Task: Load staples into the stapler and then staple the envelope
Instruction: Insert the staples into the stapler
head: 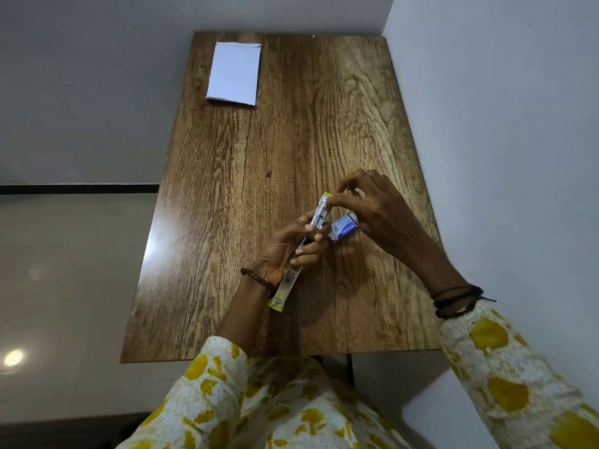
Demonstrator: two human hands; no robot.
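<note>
The yellow stapler (288, 283) is swung fully open above the wooden table (259, 157), and my left hand (285, 251) grips it at the hinge. Its metal staple channel (321, 210) points up and away from me. My right hand (372, 205) pinches at the channel's far tip with thumb and forefinger; whether a staple strip is between them cannot be made out. A small blue and white staple box (345, 229) sits under my right palm, by the lower fingers. The white envelope (235, 74) lies flat at the table's far left corner.
A white wall runs close along the table's right edge. The floor drops away to the left of the table. My yellow-patterned sleeves and lap fill the near edge of the view.
</note>
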